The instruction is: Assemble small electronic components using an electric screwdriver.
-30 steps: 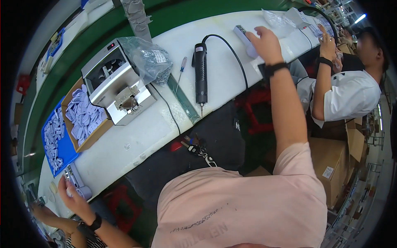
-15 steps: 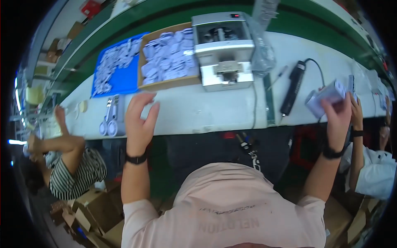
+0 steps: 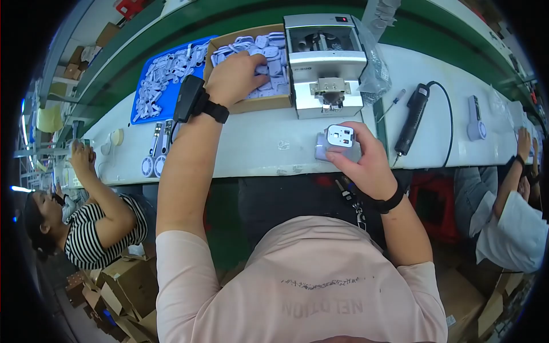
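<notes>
In the cardboard box (image 3: 251,104) of pale lilac plastic parts (image 3: 277,67), my left hand (image 3: 234,77) reaches down from the near side. Its thumb and forefinger are apart with their tips at the parts; the other fingers are partly hidden. My right hand (image 3: 369,163) grips a pale lilac plastic housing (image 3: 339,136) at the table's front edge. A white end face with small rectangular openings points up on it. Behind the housing stands a silver screw feeder machine (image 3: 326,66), with neither hand touching it.
A blue tray (image 3: 166,106) of small lilac parts adjoins the box. Lilac handled devices (image 3: 153,154) lie at left, another (image 3: 476,120) at right. A black electric screwdriver (image 3: 413,120) with cord and a thin screwdriver (image 3: 392,106) lie right. Co-workers (image 3: 103,220) sit on both sides.
My left hand has gone from the table edge into the parts box. My right hand has brought the housing from the right side to in front of the machine.
</notes>
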`<control>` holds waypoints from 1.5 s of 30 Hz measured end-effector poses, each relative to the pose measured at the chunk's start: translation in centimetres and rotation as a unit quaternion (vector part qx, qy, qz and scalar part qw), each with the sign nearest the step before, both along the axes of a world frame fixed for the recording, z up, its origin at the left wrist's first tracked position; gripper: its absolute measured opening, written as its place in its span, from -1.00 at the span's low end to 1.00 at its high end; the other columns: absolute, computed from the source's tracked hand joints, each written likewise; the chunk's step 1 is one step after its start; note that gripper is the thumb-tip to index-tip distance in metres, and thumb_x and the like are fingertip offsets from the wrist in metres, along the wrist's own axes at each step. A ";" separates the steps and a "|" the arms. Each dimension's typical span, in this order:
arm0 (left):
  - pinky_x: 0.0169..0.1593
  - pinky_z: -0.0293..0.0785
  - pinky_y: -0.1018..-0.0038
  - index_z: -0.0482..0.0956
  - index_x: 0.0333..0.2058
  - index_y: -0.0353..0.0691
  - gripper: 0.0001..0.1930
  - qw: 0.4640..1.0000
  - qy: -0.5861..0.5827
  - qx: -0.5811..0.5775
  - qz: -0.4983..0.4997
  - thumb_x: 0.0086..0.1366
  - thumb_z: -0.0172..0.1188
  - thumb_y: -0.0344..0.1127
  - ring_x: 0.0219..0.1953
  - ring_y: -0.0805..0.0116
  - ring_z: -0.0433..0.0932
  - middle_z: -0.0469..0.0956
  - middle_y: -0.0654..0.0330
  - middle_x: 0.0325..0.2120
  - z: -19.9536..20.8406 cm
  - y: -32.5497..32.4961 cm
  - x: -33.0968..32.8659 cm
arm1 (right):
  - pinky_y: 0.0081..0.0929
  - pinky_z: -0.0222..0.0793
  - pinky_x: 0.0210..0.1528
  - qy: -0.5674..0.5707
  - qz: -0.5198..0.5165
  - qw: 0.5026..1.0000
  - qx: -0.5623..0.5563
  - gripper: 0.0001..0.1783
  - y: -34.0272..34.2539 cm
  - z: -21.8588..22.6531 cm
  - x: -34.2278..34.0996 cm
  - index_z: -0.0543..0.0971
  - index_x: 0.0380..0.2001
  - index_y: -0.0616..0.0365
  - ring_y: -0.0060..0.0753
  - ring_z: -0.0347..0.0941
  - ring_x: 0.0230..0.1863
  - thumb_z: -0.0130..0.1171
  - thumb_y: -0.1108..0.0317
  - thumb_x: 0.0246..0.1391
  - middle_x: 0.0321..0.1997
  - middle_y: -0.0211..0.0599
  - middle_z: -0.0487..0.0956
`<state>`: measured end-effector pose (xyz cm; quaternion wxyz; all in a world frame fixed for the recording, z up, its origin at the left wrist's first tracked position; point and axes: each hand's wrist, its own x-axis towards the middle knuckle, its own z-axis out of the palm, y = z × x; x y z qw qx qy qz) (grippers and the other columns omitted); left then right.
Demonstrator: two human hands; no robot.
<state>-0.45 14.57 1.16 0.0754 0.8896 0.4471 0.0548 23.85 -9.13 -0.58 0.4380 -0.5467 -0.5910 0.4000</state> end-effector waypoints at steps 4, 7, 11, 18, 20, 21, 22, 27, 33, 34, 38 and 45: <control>0.08 0.60 0.07 0.72 0.05 -0.10 -0.66 1.000 0.006 0.013 -0.001 0.34 0.27 -0.19 0.01 -0.10 0.67 0.70 -0.08 -0.11 -0.7 0.5 0.1 | -0.40 0.45 0.23 0.006 -0.008 1.000 -0.004 -0.46 0.0 0.0 0.2 0.54 0.15 0.24 -0.35 0.60 0.07 0.47 0.41 0.11 0.03 -0.23 0.66; 0.06 0.62 0.15 0.66 0.11 -0.19 -0.66 0.994 -0.078 0.068 -0.021 0.41 0.22 -0.25 -0.02 -0.09 0.69 0.69 -0.16 -0.11 -1.7 0.9 -3.2 | -0.41 0.45 0.23 0.010 -0.009 1.000 0.016 -0.47 -0.2 0.0 0.0 0.55 0.14 0.23 -0.36 0.60 0.08 0.47 0.40 0.12 0.04 -0.24 0.66; 0.06 0.61 0.34 0.58 0.16 -0.30 -0.65 0.953 -0.277 -0.055 0.109 0.44 0.23 -0.40 -0.03 0.16 0.71 0.70 -0.05 -0.08 1.3 -2.9 -2.6 | -0.42 0.45 0.22 0.026 -0.003 1.000 -0.004 -0.48 -0.1 0.2 0.6 0.56 0.13 0.23 -0.38 0.60 0.09 0.48 0.39 0.12 0.05 -0.24 0.66; 0.20 0.51 0.26 0.60 0.09 -0.28 -0.66 0.860 -0.454 -0.199 -0.120 0.34 0.29 -0.55 0.14 0.10 0.61 0.65 0.06 0.09 3.4 -14.3 1.9 | -0.41 0.47 0.20 0.019 -0.001 0.999 0.025 -0.46 0.0 -0.5 0.4 0.56 0.15 0.23 -0.35 0.62 0.08 0.48 0.38 0.12 0.06 -0.20 0.67; 0.21 0.49 0.22 0.64 0.07 -0.25 -0.66 0.886 -0.377 -0.179 -0.202 0.32 0.29 -0.55 0.15 0.01 0.60 0.64 0.05 0.11 3.8 -14.5 2.6 | -0.41 0.48 0.19 0.013 0.001 1.000 0.024 -0.46 -0.2 -0.3 0.4 0.56 0.14 0.23 -0.35 0.62 0.08 0.48 0.38 0.11 0.06 -0.20 0.67; 0.21 0.49 0.21 0.67 0.05 -0.23 -0.67 0.889 -0.368 -0.162 -0.218 0.31 0.31 -0.53 0.14 -0.02 0.60 0.64 0.04 0.12 3.9 -14.4 2.6 | -0.40 0.49 0.18 0.008 0.002 1.000 0.026 -0.47 -0.2 -0.1 0.3 0.56 0.14 0.23 -0.34 0.62 0.08 0.48 0.39 0.11 0.05 -0.19 0.67; 0.20 0.49 0.20 0.70 0.03 -0.21 -0.68 0.892 -0.358 -0.145 -0.235 0.30 0.33 -0.51 0.12 -0.04 0.60 0.64 0.04 0.13 3.9 -14.2 2.5 | -0.40 0.49 0.17 0.004 0.003 1.000 0.028 -0.47 -0.3 -0.1 0.2 0.56 0.13 0.23 -0.33 0.62 0.07 0.48 0.40 0.11 0.05 -0.19 0.67; 0.16 0.50 0.20 0.78 -0.05 -0.17 -0.74 0.886 -0.350 -0.127 -0.276 0.28 0.37 -0.44 0.08 0.01 0.60 0.68 0.06 0.07 4.3 -12.9 3.1 | -0.38 0.51 0.15 0.023 0.003 0.999 0.032 -0.48 -0.1 -0.7 0.3 0.57 0.11 0.22 -0.30 0.63 0.07 0.48 0.42 0.08 0.02 -0.18 0.67; 0.11 0.51 0.22 0.78 -0.06 -0.15 -0.72 0.883 -0.356 -0.106 -0.286 0.24 0.41 -0.44 0.04 0.04 0.61 0.68 0.10 0.06 3.2 -13.5 3.7 | -0.36 0.52 0.14 0.010 0.007 0.998 0.060 -0.49 -0.1 -1.0 0.5 0.57 0.10 0.22 -0.24 0.64 0.06 0.47 0.43 0.07 0.01 -0.18 0.67; 0.10 0.51 0.22 0.78 -0.05 -0.14 -0.71 0.887 -0.356 -0.092 -0.278 0.22 0.43 -0.44 0.03 0.05 0.61 0.68 0.10 0.05 3.0 -13.6 3.5 | -0.36 0.51 0.14 0.008 0.008 0.998 0.063 -0.49 -0.1 -1.1 0.5 0.57 0.10 0.22 -0.23 0.64 0.06 0.47 0.43 0.07 0.02 -0.18 0.67; 0.07 0.51 0.22 0.78 -0.04 -0.11 -0.67 0.901 -0.368 -0.022 -0.228 0.18 0.49 -0.40 -0.01 0.06 0.61 0.68 0.09 0.03 3.3 -14.7 3.3 | -0.34 0.50 0.17 0.013 0.020 0.997 0.071 -0.47 0.3 -1.1 0.5 0.57 0.11 0.22 -0.21 0.63 0.09 0.47 0.43 0.05 0.05 -0.15 0.66; 0.04 0.52 0.19 0.77 -0.04 -0.09 -0.61 0.924 -0.333 0.011 -0.189 0.10 0.55 -0.37 -0.06 0.06 0.61 0.67 0.09 0.00 3.1 -15.8 2.8 | -0.31 0.50 0.19 0.003 0.007 0.998 0.068 -0.45 0.4 -1.4 0.4 0.57 0.12 0.22 -0.16 0.62 0.10 0.47 0.43 0.03 0.07 -0.13 0.65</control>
